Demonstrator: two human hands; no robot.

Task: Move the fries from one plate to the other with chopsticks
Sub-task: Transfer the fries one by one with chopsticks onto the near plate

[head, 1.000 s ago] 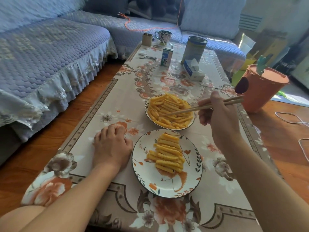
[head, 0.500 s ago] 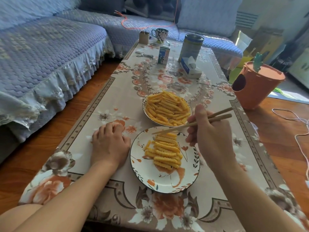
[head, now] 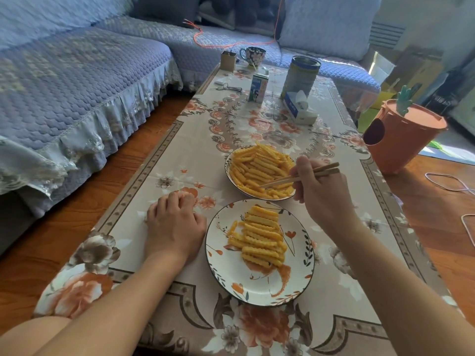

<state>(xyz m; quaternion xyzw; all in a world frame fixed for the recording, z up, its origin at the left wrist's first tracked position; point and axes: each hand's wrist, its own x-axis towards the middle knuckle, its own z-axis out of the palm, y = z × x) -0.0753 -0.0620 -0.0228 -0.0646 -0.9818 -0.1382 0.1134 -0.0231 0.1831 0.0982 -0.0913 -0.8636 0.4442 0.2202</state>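
Note:
Two plates of yellow crinkle fries stand on the floral tablecloth. The far plate (head: 229,176) is heaped with fries (head: 257,168). The near white plate (head: 257,289), painted with flowers, carries a smaller stack of fries (head: 261,238). My right hand (head: 321,194) grips a pair of wooden chopsticks (head: 290,179) whose tips reach into the pile on the far plate. My left hand (head: 174,224) rests on the cloth just left of the near plate, fingers curled, holding nothing.
Further back on the table are a milk carton (head: 259,87), a tall tin (head: 300,75), a tissue pack (head: 299,107), a floral mug (head: 253,55) and keys (head: 228,88). A blue sofa (head: 77,86) runs along the left. An orange bin (head: 401,140) stands at the right.
My right hand has swung the chopsticks from above the near plate back to the far plate, tips now in its fries. The left hand has stayed put.

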